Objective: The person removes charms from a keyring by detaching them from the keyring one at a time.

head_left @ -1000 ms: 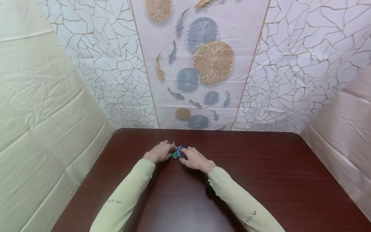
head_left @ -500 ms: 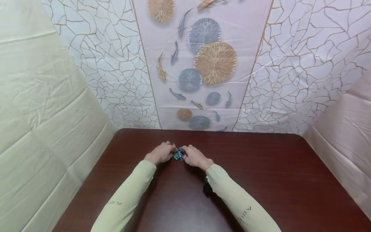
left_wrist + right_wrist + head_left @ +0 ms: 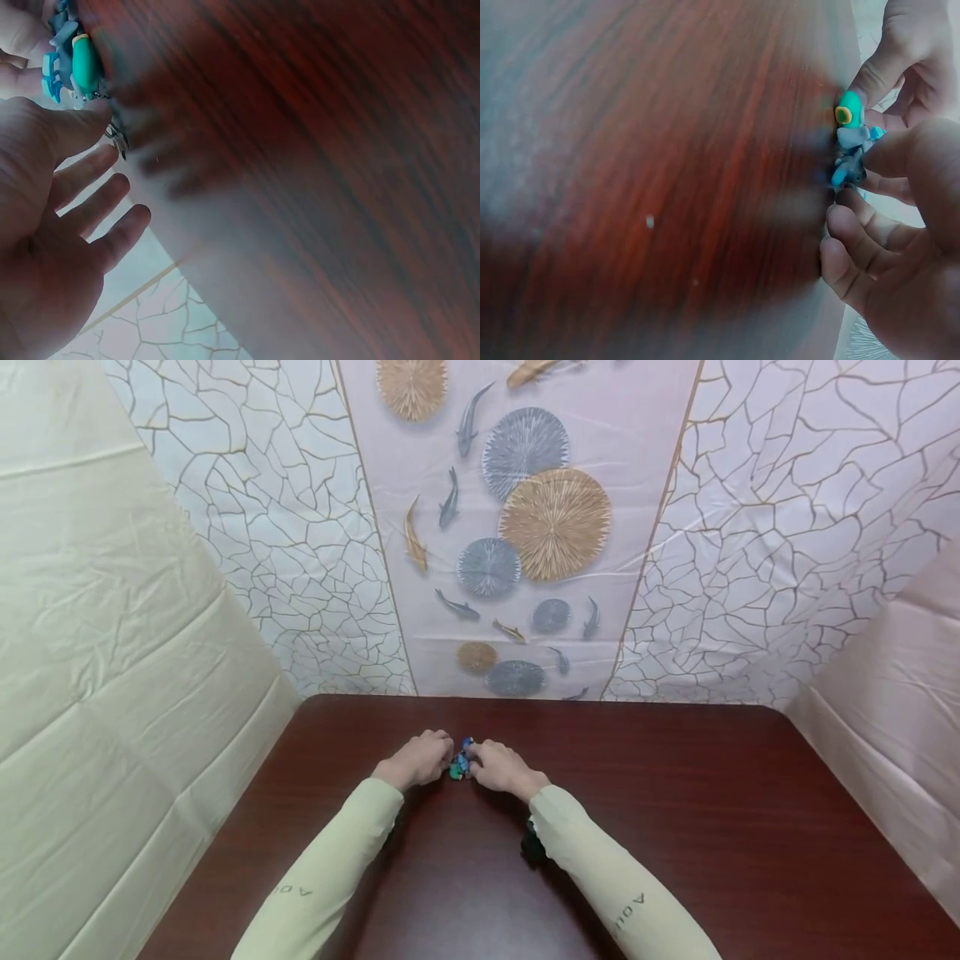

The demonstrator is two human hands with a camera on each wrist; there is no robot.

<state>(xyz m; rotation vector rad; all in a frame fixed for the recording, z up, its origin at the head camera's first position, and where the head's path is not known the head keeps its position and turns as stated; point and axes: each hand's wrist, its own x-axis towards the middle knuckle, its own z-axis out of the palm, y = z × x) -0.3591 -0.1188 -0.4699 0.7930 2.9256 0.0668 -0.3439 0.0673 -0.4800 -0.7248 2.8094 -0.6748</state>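
Between both hands, at the far part of the table, is a small figure keychain [image 3: 461, 765] with blue, grey and green parts. My left hand [image 3: 420, 759] pinches its end beside a green rounded piece [image 3: 86, 64], thumb against it, while the other fingers spread loosely. A thin metal link [image 3: 118, 140] shows past the left thumb. From the other side, my right hand [image 3: 504, 768] pinches the grey and blue part [image 3: 849, 165] between thumb and forefinger, its remaining fingers curled near the tabletop. Fingers partly hide the keychain in every view.
The dark red-brown table [image 3: 675, 810] reaches back to a patterned cloth wall [image 3: 517, 568]. Pale cloth panels [image 3: 150, 693] rise at the left and right sides. A black object [image 3: 534, 847] sits under the right sleeve cuff.
My left fingers have drawn in closer around their end of the keychain. The keychain's parts have turned slightly between the hands, and my right hand has shifted only a little.
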